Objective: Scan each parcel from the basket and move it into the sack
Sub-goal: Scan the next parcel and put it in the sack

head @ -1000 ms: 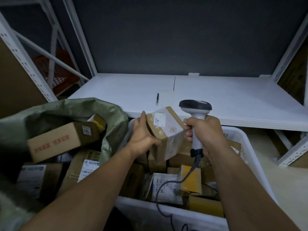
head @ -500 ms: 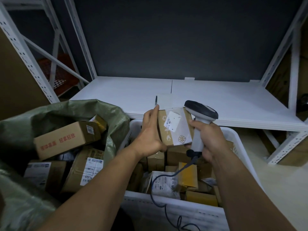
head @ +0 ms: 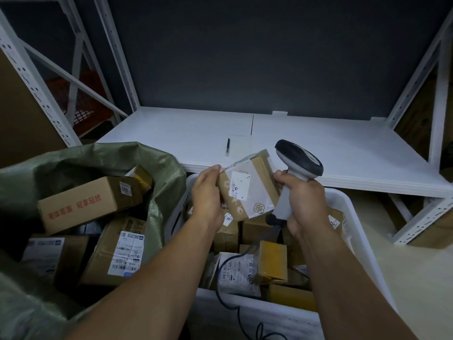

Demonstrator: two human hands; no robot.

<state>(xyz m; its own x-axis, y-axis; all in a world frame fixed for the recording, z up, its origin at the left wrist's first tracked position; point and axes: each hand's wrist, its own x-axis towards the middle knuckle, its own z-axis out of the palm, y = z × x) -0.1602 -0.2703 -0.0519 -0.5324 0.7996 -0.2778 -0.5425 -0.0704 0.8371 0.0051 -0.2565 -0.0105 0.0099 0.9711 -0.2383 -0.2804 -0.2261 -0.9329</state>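
My left hand (head: 207,195) grips a small brown parcel (head: 247,187) with a white label, held tilted above the white basket (head: 353,231). My right hand (head: 302,203) holds the grey handheld scanner (head: 297,163) by its handle, and its thumb touches the parcel's right side. The scanner's dark head sits just right of the parcel. Its cable hangs down over the basket's front wall. Several cardboard parcels fill the basket below. The green sack (head: 103,160) stands open at the left with several boxes inside.
A white shelf board (head: 331,148) lies behind the basket, with a pen (head: 228,145) on a clear sleeve. White rack uprights stand at both sides. A red crate (head: 83,104) sits at the far left. Pale floor shows at the right.
The parcel has turned in my left hand so its labelled face shows more toward me. The scanner head has tilted to the right, and my right thumb now meets the parcel.
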